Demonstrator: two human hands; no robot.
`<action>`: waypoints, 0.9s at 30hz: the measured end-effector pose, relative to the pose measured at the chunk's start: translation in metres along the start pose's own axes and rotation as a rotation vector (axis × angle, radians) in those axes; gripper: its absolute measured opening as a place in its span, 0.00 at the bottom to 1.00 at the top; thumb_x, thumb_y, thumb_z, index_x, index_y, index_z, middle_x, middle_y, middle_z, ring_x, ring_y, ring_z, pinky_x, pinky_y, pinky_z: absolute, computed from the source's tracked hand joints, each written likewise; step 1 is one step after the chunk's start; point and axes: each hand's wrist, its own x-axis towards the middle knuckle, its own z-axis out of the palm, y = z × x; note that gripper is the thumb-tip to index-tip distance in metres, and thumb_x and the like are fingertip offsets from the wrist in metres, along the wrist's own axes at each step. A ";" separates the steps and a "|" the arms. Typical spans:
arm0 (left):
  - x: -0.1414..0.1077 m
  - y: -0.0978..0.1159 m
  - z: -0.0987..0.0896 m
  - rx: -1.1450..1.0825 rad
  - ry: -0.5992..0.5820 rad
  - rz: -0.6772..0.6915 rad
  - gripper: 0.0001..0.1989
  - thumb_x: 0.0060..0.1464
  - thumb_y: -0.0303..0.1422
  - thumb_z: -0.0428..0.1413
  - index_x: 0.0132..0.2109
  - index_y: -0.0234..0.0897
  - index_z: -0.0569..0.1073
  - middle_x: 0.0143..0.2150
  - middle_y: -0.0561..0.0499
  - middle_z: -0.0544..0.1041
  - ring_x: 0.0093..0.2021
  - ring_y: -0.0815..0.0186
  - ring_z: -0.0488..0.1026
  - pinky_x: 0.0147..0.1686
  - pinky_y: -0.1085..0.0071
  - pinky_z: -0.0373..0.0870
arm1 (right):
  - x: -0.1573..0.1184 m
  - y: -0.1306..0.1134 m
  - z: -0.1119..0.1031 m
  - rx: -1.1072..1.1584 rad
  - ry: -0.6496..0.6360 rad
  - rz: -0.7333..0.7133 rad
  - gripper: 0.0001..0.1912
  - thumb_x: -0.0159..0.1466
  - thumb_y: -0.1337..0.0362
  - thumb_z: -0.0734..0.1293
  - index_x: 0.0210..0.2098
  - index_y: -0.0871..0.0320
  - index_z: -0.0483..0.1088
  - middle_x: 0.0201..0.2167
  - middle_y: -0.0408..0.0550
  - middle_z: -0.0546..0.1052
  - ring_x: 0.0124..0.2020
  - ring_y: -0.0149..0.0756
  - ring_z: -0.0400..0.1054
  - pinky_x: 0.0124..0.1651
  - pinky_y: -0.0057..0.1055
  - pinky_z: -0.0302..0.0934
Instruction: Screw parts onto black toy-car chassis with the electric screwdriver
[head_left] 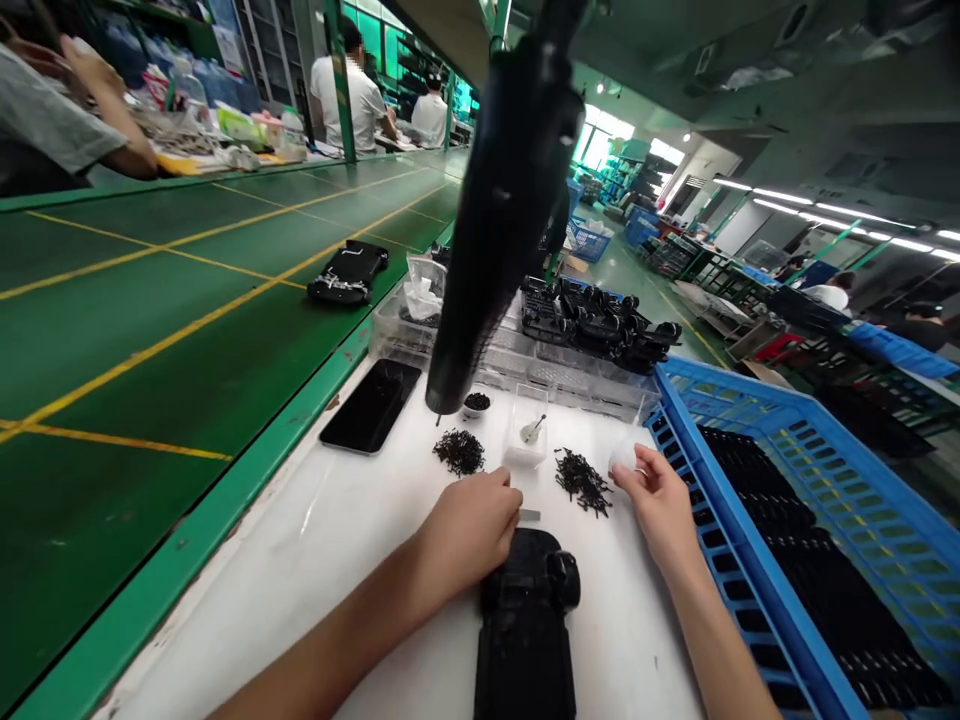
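My left hand (480, 520) is closed, its fingers curled together just above the far end of a black toy car chassis (525, 640). A small flat grey piece (529, 515) shows beside its fingertips; I cannot tell whether the hand grips it. My right hand (664, 500) pinches a small translucent round cup (622, 455) at the right of the white work surface. Just left of that cup lies a pile of black screws (583, 482). Another pile of black screws (459, 452) lies beyond my left hand. Between the piles stands a clear square box (526, 435) with a thin tool inside.
A black power screwdriver (499, 220) hangs over the bench. A phone (371, 405) lies to the left. Blue crate (675, 400) with black parts stands right. More chassis (600, 325) sit on clear trays behind. One car body (349, 272) rests on the green conveyor (150, 330). Co-workers sit beyond.
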 end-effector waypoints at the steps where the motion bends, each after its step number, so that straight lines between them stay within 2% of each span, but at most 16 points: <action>1: 0.009 -0.001 0.000 0.015 -0.007 0.012 0.11 0.63 0.28 0.51 0.33 0.37 0.76 0.40 0.43 0.76 0.38 0.54 0.76 0.35 0.62 0.71 | -0.002 -0.001 0.001 -0.016 -0.004 -0.011 0.30 0.55 0.49 0.79 0.52 0.57 0.73 0.32 0.42 0.75 0.35 0.39 0.73 0.46 0.39 0.71; 3: 0.022 -0.002 0.001 0.049 -0.027 0.036 0.09 0.58 0.25 0.54 0.30 0.37 0.74 0.38 0.43 0.77 0.36 0.55 0.76 0.33 0.64 0.70 | -0.007 -0.001 0.003 -0.044 -0.031 -0.026 0.28 0.57 0.49 0.78 0.51 0.58 0.75 0.28 0.42 0.74 0.33 0.39 0.71 0.43 0.37 0.69; 7: 0.028 0.001 -0.002 0.089 -0.059 0.068 0.08 0.52 0.19 0.55 0.31 0.37 0.71 0.37 0.43 0.76 0.36 0.54 0.76 0.31 0.64 0.68 | -0.014 -0.001 0.006 -0.029 -0.055 -0.029 0.26 0.59 0.49 0.77 0.50 0.57 0.75 0.34 0.47 0.79 0.37 0.41 0.73 0.43 0.35 0.68; 11: 0.017 0.007 -0.013 0.056 -0.061 0.051 0.09 0.60 0.21 0.49 0.36 0.39 0.67 0.35 0.47 0.76 0.32 0.58 0.74 0.30 0.65 0.64 | -0.019 0.000 0.005 -0.036 -0.040 -0.020 0.23 0.61 0.49 0.76 0.50 0.56 0.75 0.37 0.48 0.80 0.38 0.40 0.74 0.44 0.34 0.68; 13: 0.011 0.007 -0.018 -0.031 -0.052 0.080 0.09 0.65 0.24 0.46 0.36 0.40 0.66 0.34 0.50 0.75 0.31 0.61 0.72 0.30 0.66 0.63 | -0.021 0.001 0.005 -0.037 -0.040 -0.023 0.21 0.62 0.50 0.75 0.50 0.56 0.75 0.38 0.48 0.80 0.37 0.39 0.73 0.44 0.34 0.67; 16: 0.007 0.002 -0.019 -0.269 -0.014 0.121 0.08 0.65 0.26 0.49 0.37 0.40 0.69 0.37 0.52 0.76 0.35 0.63 0.73 0.33 0.68 0.65 | -0.024 0.001 0.005 -0.052 -0.036 -0.029 0.21 0.62 0.50 0.75 0.49 0.56 0.75 0.36 0.47 0.80 0.36 0.39 0.72 0.42 0.33 0.67; 20: 0.008 -0.005 -0.014 -0.472 -0.020 0.076 0.06 0.60 0.27 0.54 0.37 0.40 0.75 0.37 0.53 0.78 0.37 0.65 0.74 0.37 0.69 0.69 | -0.026 0.002 0.005 -0.063 -0.038 -0.018 0.21 0.62 0.50 0.75 0.48 0.56 0.75 0.34 0.46 0.78 0.34 0.38 0.71 0.40 0.33 0.66; 23: 0.008 -0.008 -0.012 -0.550 -0.036 0.096 0.11 0.60 0.24 0.53 0.39 0.41 0.79 0.39 0.54 0.81 0.39 0.66 0.77 0.40 0.69 0.71 | -0.027 0.003 0.005 -0.062 -0.046 -0.013 0.20 0.62 0.51 0.75 0.48 0.56 0.75 0.33 0.45 0.77 0.33 0.37 0.70 0.40 0.33 0.65; 27: 0.007 -0.011 -0.008 -0.525 -0.006 0.087 0.15 0.59 0.23 0.53 0.40 0.43 0.83 0.37 0.55 0.83 0.40 0.64 0.79 0.44 0.68 0.73 | -0.030 0.005 0.006 -0.081 -0.049 -0.018 0.21 0.61 0.51 0.75 0.48 0.56 0.75 0.30 0.43 0.74 0.33 0.38 0.69 0.40 0.33 0.65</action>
